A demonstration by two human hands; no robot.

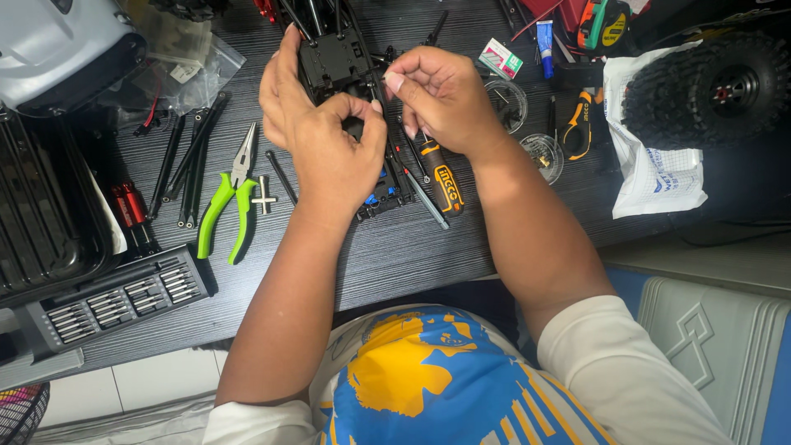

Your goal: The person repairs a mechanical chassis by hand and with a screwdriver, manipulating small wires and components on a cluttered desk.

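I see my left hand [317, 136] gripping the black model-car chassis [334, 58]; my right hand [441, 99] pinches something too small to tell.

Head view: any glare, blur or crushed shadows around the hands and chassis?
Head view: sharp overall, no motion blur on the left hand or right hand; the black chassis between them reads as a dark mass, with detail lost in shadow; mild glare on the clear plastic bag and grey car body shell; the knobby tyre at the right edge looks dim.
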